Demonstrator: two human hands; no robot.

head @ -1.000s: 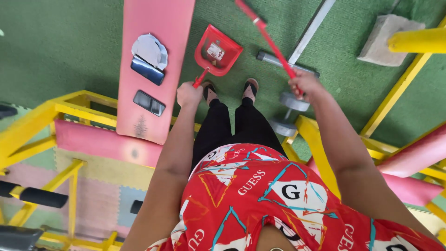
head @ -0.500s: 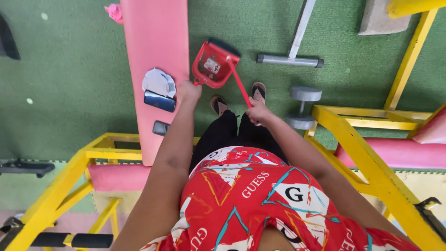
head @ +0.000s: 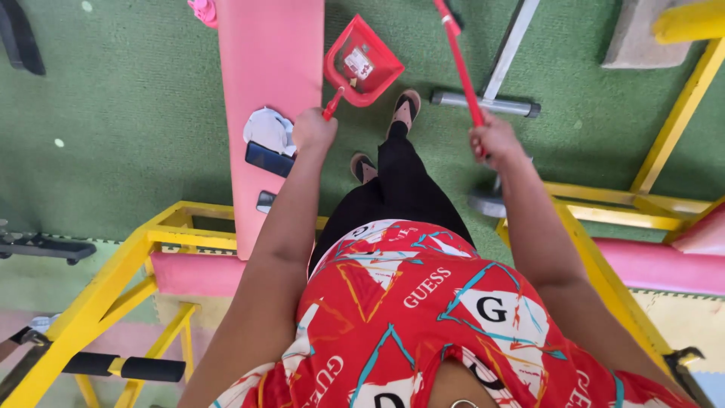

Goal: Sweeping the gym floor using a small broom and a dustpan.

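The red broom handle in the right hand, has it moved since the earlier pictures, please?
Yes. The red broom handle has swung out from the dustpan and now crosses the grey bar on the carpet.

Red patterned tee (head: 445,317) (short-sleeved), blk trousers (head: 400,181), sandals (head: 406,109)

Below me I see green carpeted floor (head: 121,113) in bright daylight, a long pink padded counter (head: 268,68) running across it, yellow steel frames (head: 113,291) at both sides, and a grey dumbbell (head: 487,102) lying on the carpet.
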